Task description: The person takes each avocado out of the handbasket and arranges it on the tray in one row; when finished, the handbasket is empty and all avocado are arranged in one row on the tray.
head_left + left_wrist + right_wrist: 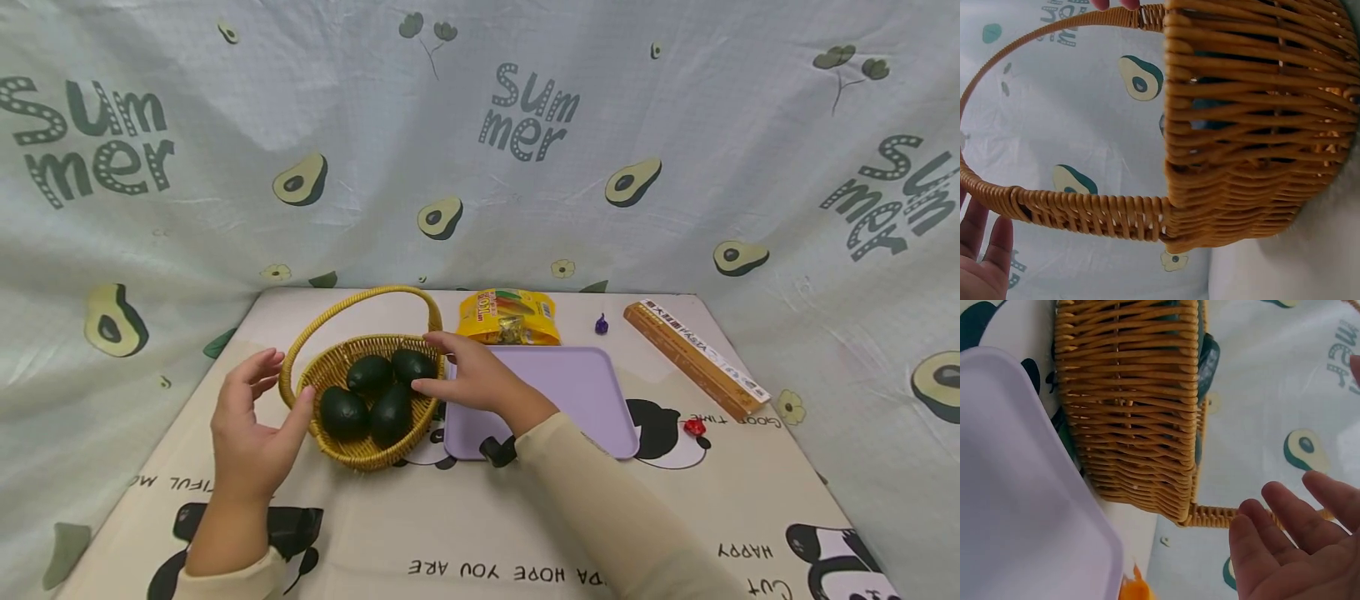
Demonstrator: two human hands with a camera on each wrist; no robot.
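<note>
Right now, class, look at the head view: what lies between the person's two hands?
The wicker basket holding four avocados sits between the left hand and the right hand; the head view shows it.

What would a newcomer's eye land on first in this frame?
The wicker basket at the table's centre, holding four dark avocados, with both hands around it: the left hand open at its left rim, the right hand at its right rim. Beside it on the right lies a lilac tray, with a yellow snack bag behind.
</note>
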